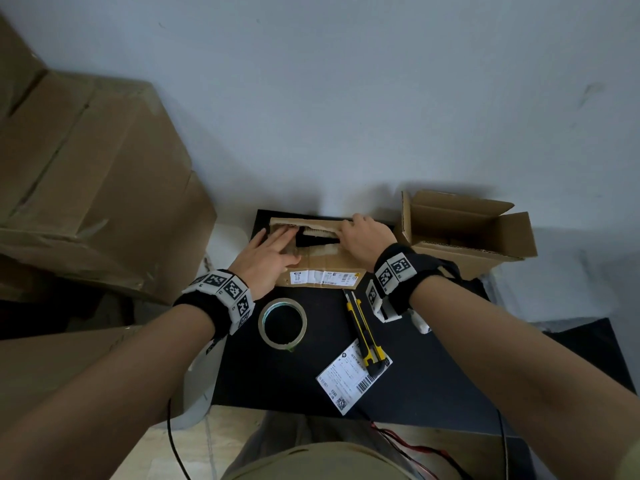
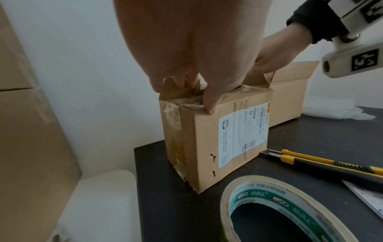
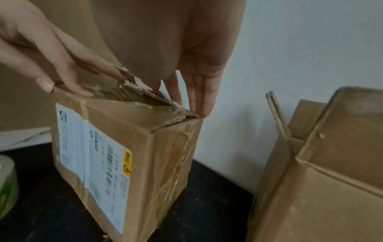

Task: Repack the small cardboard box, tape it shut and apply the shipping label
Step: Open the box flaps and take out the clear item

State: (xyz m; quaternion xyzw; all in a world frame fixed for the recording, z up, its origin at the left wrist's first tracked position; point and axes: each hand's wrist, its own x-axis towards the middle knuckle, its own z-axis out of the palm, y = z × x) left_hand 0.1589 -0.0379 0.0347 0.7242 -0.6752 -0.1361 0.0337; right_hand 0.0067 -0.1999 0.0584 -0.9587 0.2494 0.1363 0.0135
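Note:
The small cardboard box (image 1: 322,261) stands on the black table (image 1: 311,375) with an old white label (image 1: 325,277) on its near side and torn, partly raised top flaps. My left hand (image 1: 273,251) lies over the left end of the top, fingers straight on a flap and thumb (image 2: 209,106) on the front edge. My right hand (image 1: 363,237) presses the right end flap with straight fingers (image 3: 199,101) pointing down. Between the flaps a dark gap shows; the contents are hidden. The tape roll (image 1: 282,323), a yellow utility knife (image 1: 365,336) and the loose shipping label (image 1: 349,379) lie nearer me.
A second open cardboard box (image 1: 464,233) stands right of the small one, close to my right wrist. Large cartons (image 1: 86,185) are stacked on the left against the wall. A white container (image 1: 228,240) sits off the table's left edge. The knife's end rests on the loose label.

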